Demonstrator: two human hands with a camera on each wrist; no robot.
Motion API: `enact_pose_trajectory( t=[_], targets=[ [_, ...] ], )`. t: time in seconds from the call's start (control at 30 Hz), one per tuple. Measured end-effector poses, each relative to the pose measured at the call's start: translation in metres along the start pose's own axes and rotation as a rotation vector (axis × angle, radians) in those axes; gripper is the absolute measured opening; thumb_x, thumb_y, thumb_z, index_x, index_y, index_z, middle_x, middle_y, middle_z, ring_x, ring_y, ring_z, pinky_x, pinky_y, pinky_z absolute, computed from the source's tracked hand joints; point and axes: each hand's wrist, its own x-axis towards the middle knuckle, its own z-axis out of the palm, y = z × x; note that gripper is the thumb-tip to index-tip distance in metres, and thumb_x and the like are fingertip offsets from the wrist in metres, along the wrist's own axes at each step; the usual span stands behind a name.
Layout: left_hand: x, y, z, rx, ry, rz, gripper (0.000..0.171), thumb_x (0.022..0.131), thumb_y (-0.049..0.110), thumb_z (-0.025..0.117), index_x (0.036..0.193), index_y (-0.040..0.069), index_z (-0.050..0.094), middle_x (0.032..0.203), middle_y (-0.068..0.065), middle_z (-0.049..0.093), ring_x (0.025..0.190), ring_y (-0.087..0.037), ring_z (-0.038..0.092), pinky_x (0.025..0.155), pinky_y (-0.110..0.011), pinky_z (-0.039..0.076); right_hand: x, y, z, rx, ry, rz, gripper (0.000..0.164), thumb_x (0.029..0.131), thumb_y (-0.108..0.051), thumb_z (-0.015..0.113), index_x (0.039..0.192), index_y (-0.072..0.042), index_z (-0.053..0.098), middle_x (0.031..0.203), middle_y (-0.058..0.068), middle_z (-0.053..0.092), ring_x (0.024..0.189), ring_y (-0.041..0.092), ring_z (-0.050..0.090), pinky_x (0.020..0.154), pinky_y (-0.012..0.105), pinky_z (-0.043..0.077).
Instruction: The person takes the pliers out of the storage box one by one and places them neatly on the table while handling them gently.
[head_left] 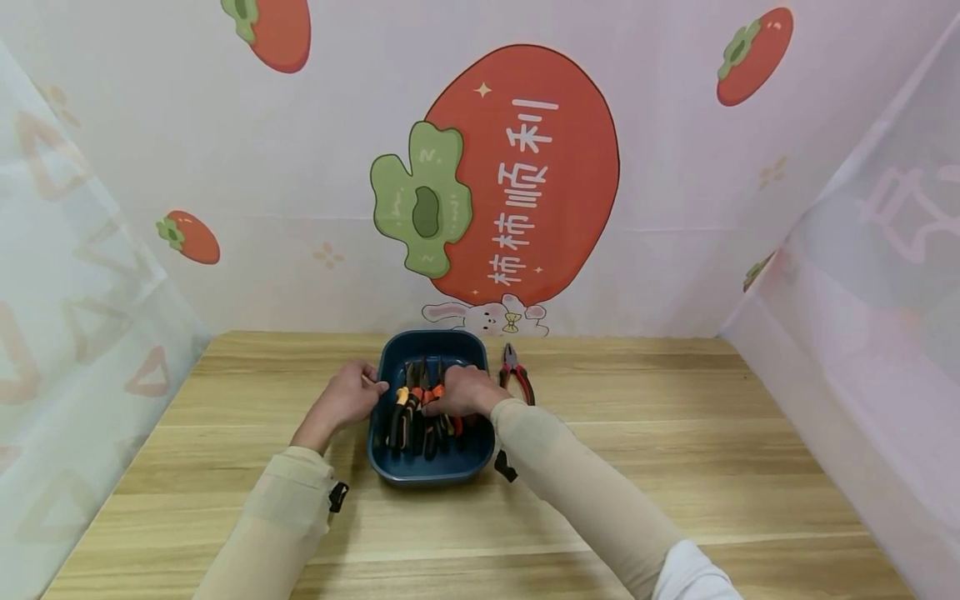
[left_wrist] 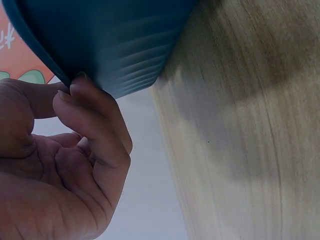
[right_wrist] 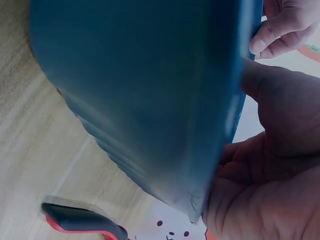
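Note:
A dark blue plastic bin (head_left: 431, 481) stands on the wooden table, with several pliers (head_left: 408, 421) lying side by side in it, their handles orange, black and red. At its left wall, my left hand (head_left: 347, 397) pinches the rim between thumb and fingers; the left wrist view shows this hand (left_wrist: 75, 165) against the ribbed outer wall (left_wrist: 125, 50). My right hand (head_left: 467, 392) reaches over the right rim, down among the pliers. In the right wrist view the bin wall (right_wrist: 135, 100) hides its fingertips, so I cannot tell whether they grip a tool.
Just right of the bin, a pair of pliers (head_left: 516, 372) with red and black handles lies on the table (head_left: 652, 433). A printed cloth (head_left: 660, 275) hangs behind the table's far edge, and more cloth lines both sides.

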Motion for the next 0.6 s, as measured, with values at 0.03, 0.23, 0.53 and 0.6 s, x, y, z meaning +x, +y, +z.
enact_pose_trajectory(
  t=[0.03,0.23,0.53,0.6],
  targets=[
    [-0.0001,-0.0001,0.0001,-0.001,0.000,0.003,0.019,0.103,0.011,0.055,0.109,-0.006,0.050,0.086,-0.014,0.057,0.073,-0.024,0.055,0.063,-0.034,0.046,-0.0002,0.0002,0.0010,0.008,0.009,0.002,0.035,0.092,-0.044,0.075,0.087,-0.010,0.065,0.073,0.005,0.058,0.063,0.023,0.066,0.063,0.033,0.057],
    [0.0001,-0.0007,0.0004,0.008,0.001,0.009,0.020,0.103,0.011,0.056,0.110,-0.007,0.050,0.086,-0.014,0.058,0.072,-0.024,0.056,0.064,-0.034,0.046,-0.0002,0.0008,0.0057,0.031,0.046,0.011,0.035,0.092,-0.044,0.074,0.084,-0.011,0.066,0.073,0.006,0.058,0.064,0.023,0.066,0.063,0.033,0.056],
    [0.0007,-0.0001,-0.0002,0.017,0.008,0.013,0.020,0.103,0.011,0.056,0.108,-0.007,0.050,0.085,-0.014,0.059,0.073,-0.023,0.057,0.065,-0.035,0.047,0.0000,-0.0002,0.0093,0.009,0.057,0.016,0.040,0.094,-0.046,0.068,0.073,-0.012,0.065,0.064,0.001,0.055,0.060,0.020,0.062,0.057,0.029,0.051],
    [0.0009,-0.0002,-0.0004,0.013,0.008,0.013,0.020,0.103,0.011,0.056,0.108,-0.006,0.050,0.083,-0.013,0.059,0.072,-0.023,0.057,0.064,-0.034,0.047,-0.0006,-0.0008,0.0102,0.002,0.060,0.020,0.041,0.094,-0.046,0.067,0.070,-0.013,0.064,0.062,0.001,0.053,0.059,0.020,0.060,0.056,0.029,0.048]
  ],
)
